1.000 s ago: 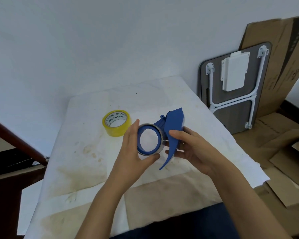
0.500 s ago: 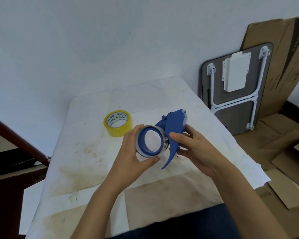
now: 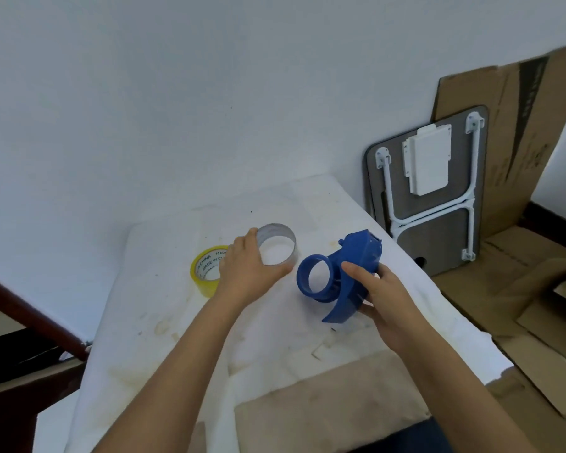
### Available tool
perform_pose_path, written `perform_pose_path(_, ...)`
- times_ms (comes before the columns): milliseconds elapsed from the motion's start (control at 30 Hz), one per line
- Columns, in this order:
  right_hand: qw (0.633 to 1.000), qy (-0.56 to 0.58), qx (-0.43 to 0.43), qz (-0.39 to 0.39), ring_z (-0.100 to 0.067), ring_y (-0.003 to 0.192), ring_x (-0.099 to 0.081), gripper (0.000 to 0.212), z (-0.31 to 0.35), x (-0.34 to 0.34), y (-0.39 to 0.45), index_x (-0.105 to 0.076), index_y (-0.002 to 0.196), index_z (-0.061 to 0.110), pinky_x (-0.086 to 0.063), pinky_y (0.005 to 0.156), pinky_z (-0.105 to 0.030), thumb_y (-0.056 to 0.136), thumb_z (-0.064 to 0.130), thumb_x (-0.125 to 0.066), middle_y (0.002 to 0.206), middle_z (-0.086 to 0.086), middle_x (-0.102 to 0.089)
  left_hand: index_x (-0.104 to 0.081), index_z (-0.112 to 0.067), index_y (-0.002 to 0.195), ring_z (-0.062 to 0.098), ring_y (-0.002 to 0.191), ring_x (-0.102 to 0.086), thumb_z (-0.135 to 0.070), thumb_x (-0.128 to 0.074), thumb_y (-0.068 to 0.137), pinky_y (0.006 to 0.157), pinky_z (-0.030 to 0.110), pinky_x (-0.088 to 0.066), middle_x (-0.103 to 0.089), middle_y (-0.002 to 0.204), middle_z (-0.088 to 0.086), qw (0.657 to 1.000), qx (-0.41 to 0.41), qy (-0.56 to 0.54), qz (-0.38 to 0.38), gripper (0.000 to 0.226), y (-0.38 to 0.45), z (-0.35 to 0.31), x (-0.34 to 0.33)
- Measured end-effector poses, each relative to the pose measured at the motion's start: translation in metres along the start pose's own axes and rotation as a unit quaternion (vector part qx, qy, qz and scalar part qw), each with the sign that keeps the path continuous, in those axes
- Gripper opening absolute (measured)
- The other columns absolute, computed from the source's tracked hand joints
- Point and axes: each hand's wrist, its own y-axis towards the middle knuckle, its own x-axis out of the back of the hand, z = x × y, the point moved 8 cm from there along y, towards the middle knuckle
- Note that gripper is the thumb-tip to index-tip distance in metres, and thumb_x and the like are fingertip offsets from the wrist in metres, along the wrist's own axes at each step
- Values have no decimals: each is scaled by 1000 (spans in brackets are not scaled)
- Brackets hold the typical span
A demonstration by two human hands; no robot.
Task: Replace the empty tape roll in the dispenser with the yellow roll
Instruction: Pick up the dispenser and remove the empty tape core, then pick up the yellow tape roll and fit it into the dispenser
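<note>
Empty roll [image 3: 276,245] now off the dispenser [image 3: 343,276], pinched in left hand [image 3: 245,273] fingers; right hand [image 3: 378,294] fingers clamp dispenser w/ bare hub. Next: yellow roll [image 3: 206,269].

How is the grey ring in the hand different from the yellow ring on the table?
The empty tape roll is grey and thin-walled, with no tape showing on it; the yellow roll has a thicker band and printed words inside. The left hand holds the empty tape roll, while the yellow roll lies flat on the table, partly hidden behind that hand. Both are round rings with an open middle.
</note>
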Motion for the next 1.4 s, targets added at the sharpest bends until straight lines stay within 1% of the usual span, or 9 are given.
perform_pose_path(200,1000,-3,-7,16,-21,102,-64,51,8,0,6,-48,130,17,-55,70,-32,85,28,-69,119,-5,-64,-32,-10,146,33,130,-44,-64,-65,78,104,43,-35,-37,144,13,991,42,116,43,93,55,-3,-16)
perform_pose_path(567,998,-26,-25,42,-21,105,-62,50,3,-9,11,-50,128,18,-55,73,-32,84,32,-70,119,-4,-64,-13,-17,158,32,143,-32,-64,-50,88,112,48,-25,-30,160,10,979,30,195,57,92,67,10,-21)
perform_pose_path(700,997,-31,-30,67,-18,98,-64,38,-2,-16,7,-55,119,18,-53,72,-29,87,34,-66,109,-1,-67,-16,-21,158,29,146,-29,-56,-43,97,114,48,-22,-23,164,6,996,10,93,-6,76,42,13,10)
perform_pose_path(900,987,-49,-68,139,-27,105,-69,48,-16,-41,-1,-59,123,17,-56,85,-38,84,43,-66,116,-9,-71,-51,-34,142,6,123,-54,-47,-49,99,103,28,-40,-54,138,-15,970,42,-236,29,45,-47,28,29)
perform_pose_path(967,978,-63,-86,182,-27,102,-71,41,-20,-53,-7,-64,117,17,-54,94,-42,84,42,-67,114,-11,-73,-59,-34,132,6,115,-63,-47,-45,100,103,29,-45,-64,133,-13,942,76,-320,67,37,-72,37,21)
perform_pose_path(1100,956,-89,-95,263,-26,98,-68,33,-24,-86,-23,-70,109,17,-55,93,-40,87,41,-63,111,-10,-72,-67,-13,124,33,103,-74,-47,-40,102,90,45,-59,-75,118,14,781,204,-559,189,48,-106,49,-7)
perform_pose_path(1200,949,-123,-86,276,-25,101,-65,42,-27,-104,-27,-70,111,16,-53,94,-39,88,49,-60,117,-13,-70,-68,-7,123,38,98,-75,-39,-40,103,77,42,-64,-73,119,21,695,227,-648,213,46,-120,47,-11)
perform_pose_path(1267,940,-167,-74,288,-21,103,-66,47,-32,-115,-30,-70,113,20,-52,92,-35,87,57,-55,115,-6,-72,-67,-4,122,36,95,-76,-27,-47,100,64,35,-64,-74,116,21,658,231,-687,203,37,-126,51,-10)
perform_pose_path(1400,919,-281,-16,277,-14,109,-64,62,-36,-137,-24,-70,113,28,-49,97,-35,82,74,-42,112,7,-73,-65,3,123,36,97,-76,-11,-58,86,69,35,-65,-73,117,25,602,225,-749,160,40,-131,64,-1)
